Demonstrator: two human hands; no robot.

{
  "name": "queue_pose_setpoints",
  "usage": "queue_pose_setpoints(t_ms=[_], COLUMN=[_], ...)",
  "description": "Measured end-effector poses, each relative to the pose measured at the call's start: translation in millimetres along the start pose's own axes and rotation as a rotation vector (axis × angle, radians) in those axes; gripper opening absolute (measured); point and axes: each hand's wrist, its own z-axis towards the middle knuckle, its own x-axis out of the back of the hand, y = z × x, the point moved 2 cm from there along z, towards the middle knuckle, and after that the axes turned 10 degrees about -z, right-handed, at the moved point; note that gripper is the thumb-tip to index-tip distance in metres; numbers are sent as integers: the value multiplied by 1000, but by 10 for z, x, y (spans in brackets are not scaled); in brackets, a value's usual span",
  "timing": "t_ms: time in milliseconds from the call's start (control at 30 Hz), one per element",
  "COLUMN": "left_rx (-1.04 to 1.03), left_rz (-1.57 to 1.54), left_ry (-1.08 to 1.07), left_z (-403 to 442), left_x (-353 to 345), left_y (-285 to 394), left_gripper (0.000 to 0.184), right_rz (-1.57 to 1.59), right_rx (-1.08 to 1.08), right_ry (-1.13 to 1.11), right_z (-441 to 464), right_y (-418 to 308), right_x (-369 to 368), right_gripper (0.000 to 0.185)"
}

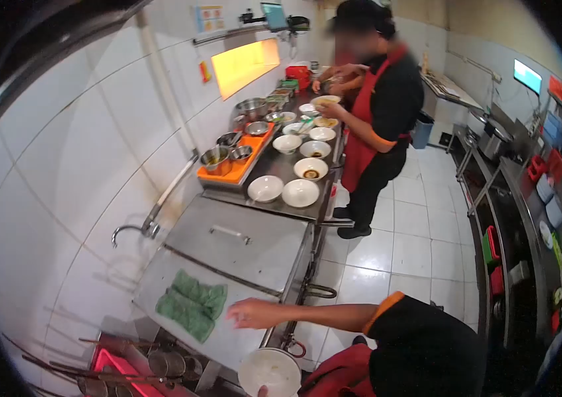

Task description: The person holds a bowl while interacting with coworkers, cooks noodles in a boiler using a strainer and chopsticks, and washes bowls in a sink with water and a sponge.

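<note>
At the bottom edge, the thumb of my left hand (263, 392) presses on the rim of a white bowl (269, 370); the rest of that hand is hidden. My right hand (252, 313) reaches in from the right over the steel surface (241, 344), its fingers loosely bent, with nothing visible in them. Just left of its fingertips lies a crumpled green cloth (191, 304). Behind the cloth is a steel lid (234, 235) with a handle.
White bowls (300, 193), some with dark sauce, stand on the counter beside an orange tray (238, 162) of metal pots. A co-worker (387, 99) stands there holding a bowl. A faucet (142, 229) is at the left wall, shelving (493, 218) at right.
</note>
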Motion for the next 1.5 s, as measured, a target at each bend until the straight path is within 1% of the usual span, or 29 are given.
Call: queue_pose_setpoints(t_ms=[33, 67, 100, 167, 200, 233, 300, 367, 400, 467, 500, 533, 567, 633, 667, 700, 733, 800, 833, 900, 933, 1000, 1100, 1167, 1200, 1300, 1400, 1433, 1500], left_rx=[62, -26, -44, 31, 18, 78, 123, 43, 34, -43, -49, -18, 25, 23, -69, -167, -174, -366, -363, -263, -249, 82, 185, 181, 171, 188, 238, 345, 357], left_rz=[118, -85, -83, -32, -45, 39, 129, 164, 171, 411, 426, 339, 272, 349, 436, 503, 542, 514, 530, 234, 244, 133, 171, 256, 327, 339, 350, 368, 351], left_ry=[-15, -147, -146, -210, -206, -287, -353, -576, -581, -560, -590, -694, -822, -944, -907, -855, -911, -909, -940, -1185, -1208, -1226, -1360, -1358, -1347, -1379, -1388, -1358, -1382], left_z=[-16, 15, 63, 117, -38, -288, -504, -539, -644, -859, -904, -918, -929, -1066, -1108, -1107, -1025, -799, -880, -1167, -1103, -887, -1094, -1310, -1386, -1527, -1747, -1676, -1908], left_x=[-119, -321, -490, -940, -1212, -1546, -2045, -2576, -2827, -3350, -3567, -3802, -4096, -4565, -4777, -4994, -5242, -5704, -5943, -6457, -6678, -7264, -7835, -8168, -8331, -8821, -9250, -9444, -9679], left_y=[56, 20, -15, -57, 115, 399, 529, 496, 539, 641, 634, 601, 569, 598, 666, 708, 646, 512, 566, 737, 681, 480, 572, 698, 728, 670, 673, 539, 590], left_gripper=[38, 45, 45, 52, 52, 54, 56, 50, 50, 48, 48, 48, 49, 50, 50, 50, 50, 50, 50, 48, 48, 43, 39, 39, 38, 39, 39, 39, 40], right_rz=[-42, -107, -168, -65, 28, 115, 362, 672, 811, 1045, 1143, 1124, 1069, 927, 771, 762, 706, 643, 638, 628, 564, 512, 454, 652, 660, 584, 542, 565, 569], right_rx=[-85, -170, -247, -353, -496, -642, -925, -1060, -1046, -998, -969, -943, -1035, -1188, -1124, -1145, -1113, -1074, -1090, -1125, -1118, -1167, -1243, -1267, -1307, -1238, -1175, -1179, -1246], right_ry=[32, 52, 68, 164, 138, 109, 3, 92, 144, 240, 306, 365, 426, 501, 623, 712, 761, 837, 869, 880, 916, 943, 983, 1094, 1132, 1258, 1330, 1335, 1307], right_z=[-334, -703, -1082, -1844, -2195, -2564, -3277, -3847, -4052, -4350, -4433, -4497, -4657, -4750, -4800, -4912, -5016, -5176, -5270, -5436, -5590, -5808, -6158, -6347, -6420, -6642, -7078, -7090, -7274], right_y=[142, 338, 497, 594, 529, 491, 670, 781, 772, 697, 664, 665, 819, 836, 869, 950, 1042, 1164, 1194, 1260, 1453, 1504, 1669, 1770, 1792, 1858, 2277, 2253, 2138], right_x=[198, 383, 527, 898, 1096, 1306, 1410, 1385, 1373, 1450, 1515, 1585, 1573, 1866, 1994, 2107, 2226, 2528, 2734, 3147, 3196, 3520, 3866, 4031, 4129, 4392, 4374, 4419, 4807], right_gripper=[25, 26, 27, 28, 31, 33, 41, 45, 49, 56, 59, 63, 70, 76, 73, 73, 73, 71, 71, 69, 66, 66, 67, 67, 65, 59, 58, 58, 56])
